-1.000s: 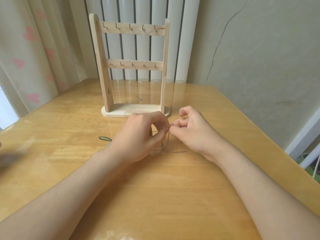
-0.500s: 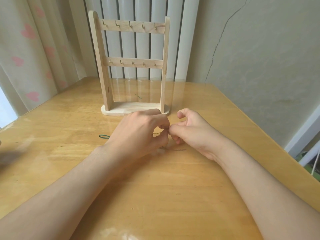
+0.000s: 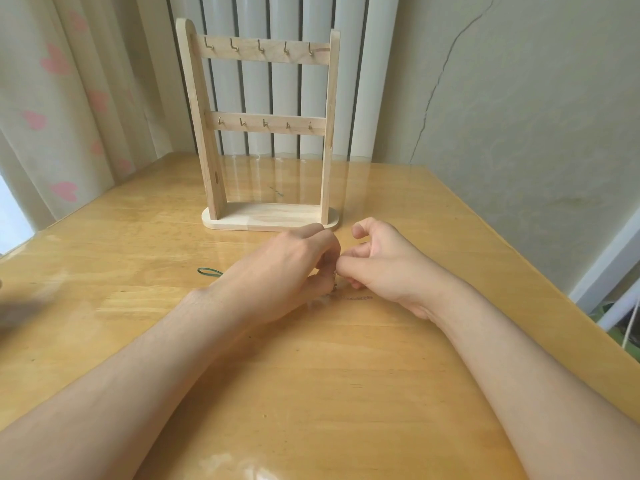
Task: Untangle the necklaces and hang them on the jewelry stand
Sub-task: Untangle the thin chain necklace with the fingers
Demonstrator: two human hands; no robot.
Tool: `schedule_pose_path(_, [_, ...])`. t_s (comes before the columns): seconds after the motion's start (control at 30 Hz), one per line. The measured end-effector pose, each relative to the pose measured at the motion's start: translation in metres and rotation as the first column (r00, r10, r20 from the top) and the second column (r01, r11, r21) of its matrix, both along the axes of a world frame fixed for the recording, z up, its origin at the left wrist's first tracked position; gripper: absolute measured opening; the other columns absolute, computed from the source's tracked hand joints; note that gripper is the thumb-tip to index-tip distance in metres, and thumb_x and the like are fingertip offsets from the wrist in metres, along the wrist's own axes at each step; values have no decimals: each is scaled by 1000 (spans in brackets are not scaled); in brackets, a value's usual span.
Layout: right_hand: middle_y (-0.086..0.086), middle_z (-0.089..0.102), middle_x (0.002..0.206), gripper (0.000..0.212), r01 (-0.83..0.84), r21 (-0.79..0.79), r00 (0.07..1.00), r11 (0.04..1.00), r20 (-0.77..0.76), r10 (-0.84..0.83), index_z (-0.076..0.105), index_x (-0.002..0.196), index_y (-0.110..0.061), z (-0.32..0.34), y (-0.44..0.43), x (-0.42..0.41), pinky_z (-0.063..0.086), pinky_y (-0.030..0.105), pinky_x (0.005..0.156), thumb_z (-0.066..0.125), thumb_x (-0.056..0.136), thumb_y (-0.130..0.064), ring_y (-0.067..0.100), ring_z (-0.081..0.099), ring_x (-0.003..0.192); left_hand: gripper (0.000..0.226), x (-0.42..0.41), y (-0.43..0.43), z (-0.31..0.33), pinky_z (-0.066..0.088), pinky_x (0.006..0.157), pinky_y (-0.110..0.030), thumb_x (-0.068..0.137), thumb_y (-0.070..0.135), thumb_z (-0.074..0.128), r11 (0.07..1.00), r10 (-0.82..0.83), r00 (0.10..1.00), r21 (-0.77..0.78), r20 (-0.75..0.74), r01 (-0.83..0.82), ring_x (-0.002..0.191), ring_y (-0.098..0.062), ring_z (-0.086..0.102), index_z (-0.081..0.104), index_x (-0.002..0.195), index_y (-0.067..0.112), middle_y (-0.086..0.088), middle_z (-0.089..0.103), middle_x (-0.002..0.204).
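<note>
A wooden jewelry stand with two rails of small brass hooks rises at the far middle of the table; nothing hangs on it. In front of its base, my left hand and my right hand meet fingertip to fingertip, both pinching a thin necklace chain. A short run of the chain trails on the wood under the right hand. A green cord loop pokes out from behind my left wrist; most of the necklaces are hidden by the hands.
The wooden table has a glossy top, its right edge running diagonally past my right forearm. A heart-patterned curtain hangs at the left and a cracked wall stands at the right. A blurred dark shape lies at the left edge.
Both hands have stayed together in front of the stand, their fingers shifting slightly on the chain. The view has tilted a little.
</note>
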State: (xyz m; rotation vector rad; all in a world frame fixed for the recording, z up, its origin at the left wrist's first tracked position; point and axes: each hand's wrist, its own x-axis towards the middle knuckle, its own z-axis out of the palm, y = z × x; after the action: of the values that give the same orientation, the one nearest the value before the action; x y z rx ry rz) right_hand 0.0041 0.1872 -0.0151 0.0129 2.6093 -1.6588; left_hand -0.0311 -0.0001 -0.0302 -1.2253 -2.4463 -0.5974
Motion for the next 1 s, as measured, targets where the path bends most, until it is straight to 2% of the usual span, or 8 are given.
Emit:
schedule_pose_path(0.17, [-13,68,75,49,-29,-28,1000,999,-10,29,41,132,-21,-2,2,-2,50,33,79,65,91,-8,14,57,70,7,1,0,-1,47,65,-33,99,24,60,1000,-10,1000,-2,28,10,68,-2,52,57,103,19,12,50,94])
schedule_pose_path(0.3, [-12,66,70,50,-41,-102,999,994,-6,41,41,132,-17,-2,2,-3,49,32,75,63,89,-5,17,57,72,11,2,1,-1,43,63,-30,98,31,52,999,-25,999,43,27,24,69,-6,51,52,99,20,12,49,92])
schedule_pose_path(0.4, [-2,61,72,46,-53,-172,999,984,-6,53,40,127,-15,0,1,-2,47,31,70,60,89,1,17,54,68,9,3,1,-2,39,64,-25,100,24,56,992,-56,996,117,70,48,70,-9,51,52,97,16,8,53,89])
schedule_pose_path(0.5, [10,55,81,42,-50,-292,999,955,4,53,40,124,-14,2,1,-2,46,35,71,56,93,9,23,51,72,10,5,1,0,38,60,-19,104,13,56,968,-87,972,251,219,30,60,-8,49,53,95,13,16,54,72])
schedule_pose_path(0.6, [13,50,83,37,-52,-395,999,917,-11,52,41,115,-15,5,2,-3,44,38,71,58,95,10,22,50,73,12,7,3,3,43,54,-24,108,14,52,931,-135,897,363,422,-31,53,-9,50,52,96,11,22,55,63])
schedule_pose_path(0.8, [12,50,81,37,-54,-415,999,908,-26,47,41,118,-15,5,1,-3,42,41,75,58,95,10,22,49,75,11,8,4,4,40,54,-16,107,18,53,908,-143,860,410,490,-83,59,-14,61,54,98,14,20,58,73])
schedule_pose_path(0.9, [11,51,84,40,-37,-427,999,903,-12,35,40,120,-15,7,1,-2,45,38,72,60,95,9,20,51,74,10,8,3,5,43,55,-19,108,19,56,907,-140,866,413,480,-83,62,-19,68,57,98,15,14,61,86])
schedule_pose_path(1.0, [9,54,83,43,-16,-443,1000,896,6,21,37,123,-15,6,2,-3,47,35,68,59,95,9,18,52,70,9,7,2,7,49,57,-28,107,19,59,905,-137,879,419,457,-77,65,-24,72,62,100,15,7,66,96])
